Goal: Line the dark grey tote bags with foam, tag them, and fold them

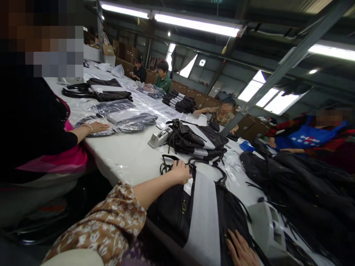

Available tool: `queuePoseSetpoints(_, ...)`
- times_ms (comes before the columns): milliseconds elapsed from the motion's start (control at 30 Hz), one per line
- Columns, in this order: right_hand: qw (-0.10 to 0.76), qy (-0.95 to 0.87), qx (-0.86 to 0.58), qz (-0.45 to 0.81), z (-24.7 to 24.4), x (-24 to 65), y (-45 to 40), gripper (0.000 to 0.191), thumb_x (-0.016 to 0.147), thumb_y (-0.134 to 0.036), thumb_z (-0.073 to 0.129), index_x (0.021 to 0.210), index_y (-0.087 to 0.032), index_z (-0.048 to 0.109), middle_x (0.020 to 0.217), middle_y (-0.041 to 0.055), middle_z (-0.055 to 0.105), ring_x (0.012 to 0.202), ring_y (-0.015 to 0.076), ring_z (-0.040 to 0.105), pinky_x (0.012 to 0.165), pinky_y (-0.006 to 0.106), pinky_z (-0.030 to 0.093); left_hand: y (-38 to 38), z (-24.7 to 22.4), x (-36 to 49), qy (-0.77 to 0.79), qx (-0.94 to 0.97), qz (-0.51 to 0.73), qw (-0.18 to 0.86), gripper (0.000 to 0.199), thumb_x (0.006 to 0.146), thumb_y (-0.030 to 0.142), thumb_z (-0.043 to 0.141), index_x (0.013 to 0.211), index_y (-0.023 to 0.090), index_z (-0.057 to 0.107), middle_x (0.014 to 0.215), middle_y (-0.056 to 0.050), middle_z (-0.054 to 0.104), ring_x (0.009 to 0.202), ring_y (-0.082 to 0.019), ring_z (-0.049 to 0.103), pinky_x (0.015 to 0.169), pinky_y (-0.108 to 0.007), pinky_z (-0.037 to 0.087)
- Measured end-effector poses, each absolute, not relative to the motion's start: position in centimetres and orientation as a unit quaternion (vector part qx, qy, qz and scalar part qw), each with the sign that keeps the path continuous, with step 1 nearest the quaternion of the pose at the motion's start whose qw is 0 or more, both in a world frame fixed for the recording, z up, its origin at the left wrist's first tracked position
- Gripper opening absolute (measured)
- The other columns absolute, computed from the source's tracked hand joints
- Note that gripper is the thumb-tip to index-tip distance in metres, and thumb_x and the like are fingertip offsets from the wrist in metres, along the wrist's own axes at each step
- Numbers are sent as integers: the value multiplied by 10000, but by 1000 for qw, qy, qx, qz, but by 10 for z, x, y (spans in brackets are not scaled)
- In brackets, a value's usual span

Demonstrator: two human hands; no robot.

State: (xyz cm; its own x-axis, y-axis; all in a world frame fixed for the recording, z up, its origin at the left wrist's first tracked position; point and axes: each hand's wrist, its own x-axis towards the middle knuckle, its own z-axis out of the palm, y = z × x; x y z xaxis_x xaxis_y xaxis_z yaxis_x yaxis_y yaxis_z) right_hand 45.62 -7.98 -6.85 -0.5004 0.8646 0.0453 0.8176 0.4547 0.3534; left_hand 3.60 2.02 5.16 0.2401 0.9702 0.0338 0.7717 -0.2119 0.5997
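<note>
A black handbag [177, 210] with brass-coloured fittings lies in front of me, a wide white paper band [205, 207] wrapped across it. My left hand [181, 172] is at the bag's far top edge by the straps, its fingers curled down over the edge. Just below those fingers shows a small whitish tag or packet [188, 187]. On the near right part of the bag rests my right hand [242, 252], flat with fingers apart. Beyond my left hand is a stack of similar black bags [196, 138], also banded in white.
Tape dispensers [159, 138] stand beside the stack and at my right [267, 225]. A pile of black bags [302, 192] fills the right side. A co-worker's hand [100, 127] at left touches a plastic-wrapped bag [133, 122]. Other people work around the white table [127, 149].
</note>
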Motion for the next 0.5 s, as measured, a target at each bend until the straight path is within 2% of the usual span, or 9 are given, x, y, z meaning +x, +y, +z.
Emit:
queuePoseSetpoints(100, 82, 843, 501, 176, -69, 455, -83, 536, 794, -107, 347, 1210, -304, 623, 1433, -1, 458, 1352, 296, 349, 1003, 514, 394, -7, 11, 33, 604, 731, 155, 277, 764, 758, 501, 615, 1337, 32, 446, 1469, -313, 257, 1371, -503, 125, 1061, -676, 61)
queuePoseSetpoints(167, 80, 843, 502, 178, -70, 456, -83, 533, 799, -109, 351, 1218, -302, 618, 1440, -2, 449, 1355, 291, 345, 1016, 504, 384, -35, -17, 26, 611, 727, 147, 275, 870, 777, 633, 525, 1433, 94, 338, 1534, -260, 92, 1394, -477, 43, 1077, -648, 80)
queuePoseSetpoints(233, 68, 844, 499, 182, -72, 458, -84, 508, 814, -135, 362, 1223, -302, 613, 1432, 3, 459, 1340, 283, 372, 1017, 487, 389, -55, -36, 19, 620, 725, 159, 255, 854, 815, 677, 415, 1474, 158, 256, 1555, -205, 14, 1412, -431, 19, 1097, -604, 112)
queuePoseSetpoints(400, 21, 840, 501, 207, -69, 454, -87, 463, 825, -180, 392, 1206, -315, 618, 1382, 10, 520, 1267, 274, 467, 968, 458, 425, -58, -41, 19, 641, 722, 156, 209, 797, 835, 670, 373, 1472, 203, 268, 1558, -171, 120, 1417, -378, 126, 1115, -568, 131)
queuePoseSetpoints(500, -8, 828, 516, 220, -63, 450, -91, 469, 788, -127, 378, 1132, -261, 668, 1305, 44, 589, 1213, 262, 520, 965, 449, 415, -57, -30, 24, 651, 719, 164, 182, 710, 859, 592, 395, 1454, 213, 321, 1546, -156, 197, 1398, -368, 204, 1102, -567, 186)
